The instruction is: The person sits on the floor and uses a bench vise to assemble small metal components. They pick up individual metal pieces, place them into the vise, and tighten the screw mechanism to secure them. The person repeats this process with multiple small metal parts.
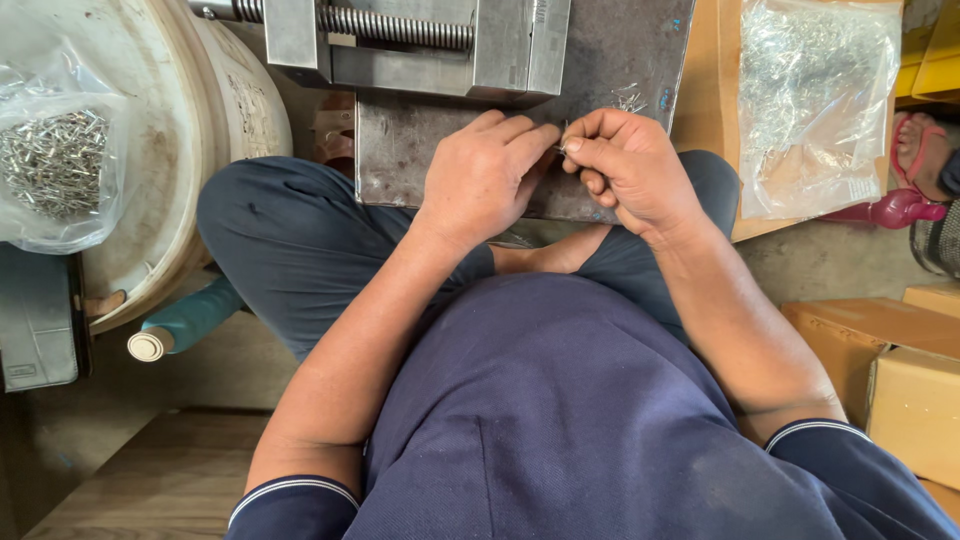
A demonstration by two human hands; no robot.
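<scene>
Both hands meet over metal plate (420, 150) | right hand (630, 165) pinches small pin (562, 147) | left hand (485, 170) fingertips touch it, loosely curled

Navy short-sleeved shirt with white-striped cuffs, dark blue trousers, bare forearms

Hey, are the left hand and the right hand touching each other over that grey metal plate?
Touching. The head view shows the left hand fingers meeting the right hand fingertips around a tiny metal piece.

Cluttered workshop floor seen from above

Worn brown wooden floorboards (150, 480) lie near left; plain tan cardboard boxes (900, 370) stack near right; a round white plastic drum (215, 110) stands far left.
</scene>
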